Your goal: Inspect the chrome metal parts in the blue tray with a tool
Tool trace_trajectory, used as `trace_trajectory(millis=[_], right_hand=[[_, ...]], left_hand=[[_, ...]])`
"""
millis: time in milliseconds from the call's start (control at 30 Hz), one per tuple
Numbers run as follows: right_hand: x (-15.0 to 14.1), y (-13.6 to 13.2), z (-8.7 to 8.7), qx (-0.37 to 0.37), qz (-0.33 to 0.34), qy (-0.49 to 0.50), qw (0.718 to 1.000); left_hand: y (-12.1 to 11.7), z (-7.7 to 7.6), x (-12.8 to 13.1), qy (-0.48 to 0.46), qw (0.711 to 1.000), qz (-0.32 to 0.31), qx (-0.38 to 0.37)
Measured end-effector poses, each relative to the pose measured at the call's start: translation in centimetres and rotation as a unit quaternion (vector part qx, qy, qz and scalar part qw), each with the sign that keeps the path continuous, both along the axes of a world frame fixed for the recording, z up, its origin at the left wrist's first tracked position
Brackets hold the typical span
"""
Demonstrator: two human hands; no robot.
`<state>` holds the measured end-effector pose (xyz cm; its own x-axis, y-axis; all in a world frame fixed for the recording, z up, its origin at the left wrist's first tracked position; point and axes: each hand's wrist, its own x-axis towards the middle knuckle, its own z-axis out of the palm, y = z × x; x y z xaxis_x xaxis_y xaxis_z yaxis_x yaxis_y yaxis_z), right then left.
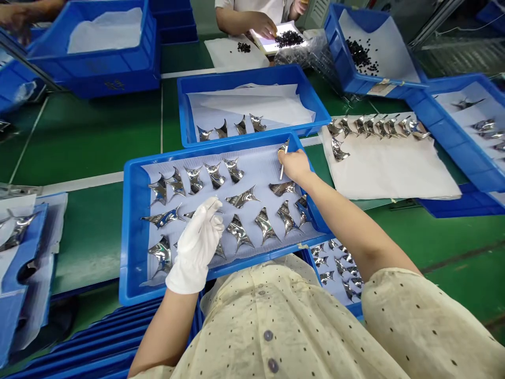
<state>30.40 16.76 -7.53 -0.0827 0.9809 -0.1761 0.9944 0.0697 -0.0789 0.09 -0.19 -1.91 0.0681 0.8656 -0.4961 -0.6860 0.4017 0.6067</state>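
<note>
My left hand (202,231), in a white glove, hovers over the near-left part of a blue tray (132,231). Its fingers are drawn together, and whatever they may hold is hidden. My bare right hand (295,166) grips a thin white pen-like stick (283,167) at the tray's far right corner. Right by these fingers is a shiny metal piece (283,147), partly covered; I cannot tell whether the hand holds it too. Several curved, pointed chrome pieces (239,231) lie in rows on the tray's white liner, one (282,188) just below my right hand.
Behind stands a second blue tray (252,138) with a few chrome pieces. To the right, white paper (394,173) carries a row of them. Another person's hand (263,25) works over small black parts (289,39). Stacked blue bins (94,58) stand far left.
</note>
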Motion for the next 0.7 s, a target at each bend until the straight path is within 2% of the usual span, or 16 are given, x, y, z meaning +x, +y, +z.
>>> trace_trajectory(millis=[133,200,233,300,367,400,467,533,633,700], right_hand=[[-0.2,-0.5,0.7,0.005,0.016,0.044,0.999],[-0.8,-1.8,2.0,0.027,0.010,0.138,0.990],[-1.2,-2.7,2.9,0.040,0.010,0.212,0.976],[-2.4,-5.1,4.9,0.041,0.030,0.389,0.920],[-3.9,-7.7,6.9,-0.019,0.068,0.545,0.836],[-4.6,-8.9,7.7,-0.064,0.080,0.595,0.797],[-5.9,-10.7,8.8,-0.142,0.092,0.655,0.737],[-6.9,-11.5,9.0,-0.186,0.069,0.704,0.682],[-7.8,-11.9,7.9,-0.206,-0.005,0.770,0.604],[-8.4,-12.1,6.8,-0.196,-0.030,0.786,0.585]], left_hand=[[-0.2,0.5,0.6,0.080,0.995,-0.017,0.058],[-0.3,0.7,0.7,0.171,0.980,-0.026,0.102],[-0.2,0.7,0.8,0.231,0.964,-0.033,0.125],[0.1,0.9,1.1,0.361,0.914,-0.057,0.176],[0.7,1.1,1.5,0.463,0.849,-0.096,0.237],[1.0,1.1,1.8,0.494,0.817,-0.119,0.271],[1.3,1.2,2.1,0.521,0.769,-0.155,0.335],[1.2,1.2,2.2,0.528,0.748,-0.166,0.365],[0.5,1.2,2.1,0.552,0.756,-0.097,0.339],[-0.1,1.2,1.9,0.571,0.758,-0.039,0.314]])
